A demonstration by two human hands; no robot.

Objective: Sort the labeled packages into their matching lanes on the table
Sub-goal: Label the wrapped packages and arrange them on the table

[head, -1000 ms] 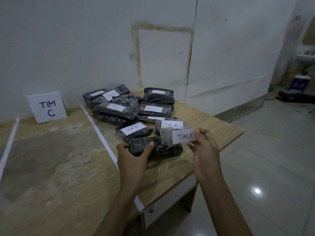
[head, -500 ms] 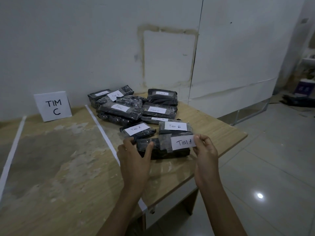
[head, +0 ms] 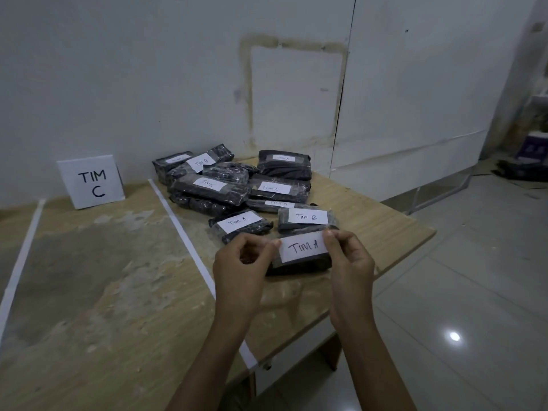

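Head view, one entry per item.
- Package [head: 298, 266], black wrap, white label "TIM A": over the right part of the desk [head: 89, 292], just in front of the pile; whether it is lifted or resting is not clear.
- Left grip [head: 240, 271]: fingers curled, pinching the package's left end.
- Right grip [head: 350, 268]: fingers curled, pinching its right end.
- Pile of labelled packages [head: 237, 188]: far right of the desk, right of the white tape line [head: 184, 232].
- Sign "TIM C" [head: 92, 182]: upright by the wall, left of the line.
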